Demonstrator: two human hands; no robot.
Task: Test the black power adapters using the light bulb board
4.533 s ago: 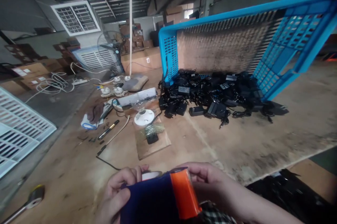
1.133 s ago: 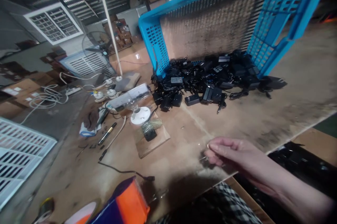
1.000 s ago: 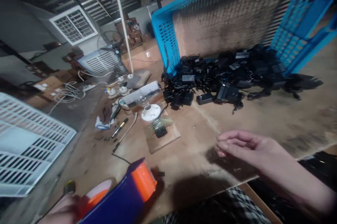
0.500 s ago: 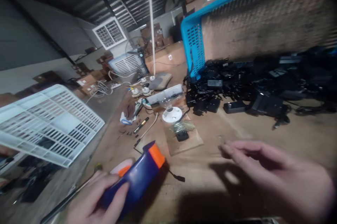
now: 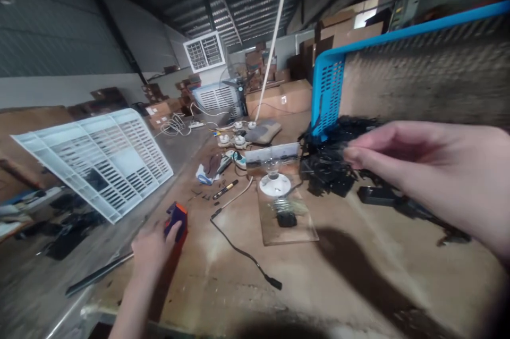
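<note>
My left hand (image 5: 150, 246) reaches out to the left side of the wooden table (image 5: 358, 286) and grips a blue and orange tape dispenser (image 5: 177, 219) standing on the tabletop. My right hand (image 5: 414, 163) hovers above the table on the right, thumb and forefinger pinched together with the other fingers curled. What the pinch holds is too small to make out. Just beyond its fingertips lies a heap of black power adapters (image 5: 332, 161) spilling from a tipped blue crate (image 5: 330, 89).
A thin black cable (image 5: 243, 254) runs across the table between my hands. Behind it a white lamp socket (image 5: 274, 184) stands on a small board (image 5: 289, 222). Pens, white sockets and cords lie farther back. A white plastic grille (image 5: 99, 158) leans at the left.
My left hand has carried the tape dispenser away from my body and stood it on the table's left side. My right hand has risen toward the adapter heap. The camera has turned left.
</note>
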